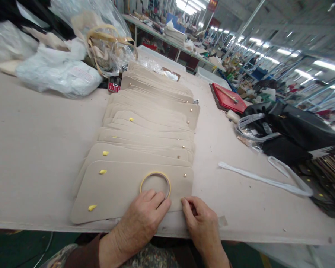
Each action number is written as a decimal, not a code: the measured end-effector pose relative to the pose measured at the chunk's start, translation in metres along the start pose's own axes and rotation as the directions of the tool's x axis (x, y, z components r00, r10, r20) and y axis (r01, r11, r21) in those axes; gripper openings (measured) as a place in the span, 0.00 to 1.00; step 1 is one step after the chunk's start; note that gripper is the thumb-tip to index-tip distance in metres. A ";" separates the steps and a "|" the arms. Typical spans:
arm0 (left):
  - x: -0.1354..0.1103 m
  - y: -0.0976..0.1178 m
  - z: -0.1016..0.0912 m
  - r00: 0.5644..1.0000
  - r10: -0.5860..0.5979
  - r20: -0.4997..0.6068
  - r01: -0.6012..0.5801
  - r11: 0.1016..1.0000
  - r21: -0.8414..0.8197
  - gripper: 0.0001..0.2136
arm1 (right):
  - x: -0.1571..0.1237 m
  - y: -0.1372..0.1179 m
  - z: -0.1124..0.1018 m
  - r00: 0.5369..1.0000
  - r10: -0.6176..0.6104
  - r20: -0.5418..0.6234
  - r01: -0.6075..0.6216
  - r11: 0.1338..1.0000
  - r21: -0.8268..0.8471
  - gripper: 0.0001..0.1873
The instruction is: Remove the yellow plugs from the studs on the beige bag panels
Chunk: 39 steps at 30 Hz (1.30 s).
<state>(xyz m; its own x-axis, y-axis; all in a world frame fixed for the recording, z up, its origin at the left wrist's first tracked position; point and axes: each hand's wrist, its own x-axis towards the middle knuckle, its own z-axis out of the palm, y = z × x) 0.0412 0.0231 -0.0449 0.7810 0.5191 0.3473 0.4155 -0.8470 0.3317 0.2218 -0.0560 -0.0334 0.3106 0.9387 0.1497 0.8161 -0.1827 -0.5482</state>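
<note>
The left hand point(149, 212) is gripping a tape roll point(156, 173) over the front panel point(120, 190), the right hand point(200, 216) pinching closed by the panel's near-right corner.

The person is wearing a plain dark brown sleeve point(82, 254) on the left arm, its cuff ending short of the wrist and leaving the left hand point(149, 210) bare. The right hand point(202, 217) is showing bare too. Below the table's point(30, 167) near edge, mottled clothing point(150, 257) is showing a small, busy, muted pattern.
</note>
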 end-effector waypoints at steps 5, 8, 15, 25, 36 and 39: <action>-0.001 0.000 -0.002 0.996 0.017 -0.082 -0.022 0.998 -0.052 0.11 | 0.019 -0.007 -0.003 0.984 0.157 0.085 -0.158 0.987 0.003 0.13; -0.001 -0.003 -0.008 0.976 0.047 -0.215 -0.079 0.987 -0.143 0.13 | 0.022 -0.007 -0.008 0.972 0.188 0.142 -0.195 0.980 0.042 0.13; -0.001 -0.004 -0.023 0.960 0.002 -0.281 -0.072 0.969 -0.236 0.21 | 0.010 -0.014 -0.020 0.996 -0.016 0.093 0.001 0.987 0.163 0.09; -0.006 0.000 -0.020 0.956 -0.012 -0.292 -0.027 0.991 -0.129 0.15 | 0.011 -0.045 -0.012 0.835 -0.547 -0.063 0.547 0.813 0.201 0.10; -0.011 0.003 -0.021 0.959 -0.008 -0.282 -0.018 0.996 -0.090 0.14 | 0.014 -0.041 -0.009 0.829 -0.555 -0.074 0.557 0.803 0.211 0.11; -0.010 0.003 -0.022 0.958 -0.005 -0.287 -0.020 0.996 -0.083 0.14 | 0.013 -0.041 -0.006 0.821 -0.566 -0.076 0.569 0.800 0.192 0.11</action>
<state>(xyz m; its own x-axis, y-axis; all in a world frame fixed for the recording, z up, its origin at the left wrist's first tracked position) 0.0243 0.0174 -0.0283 0.6125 0.5344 0.5825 0.3597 -0.8446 0.3965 0.1949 -0.0382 -0.0037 -0.1692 0.8518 0.4958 0.7360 0.4438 -0.5113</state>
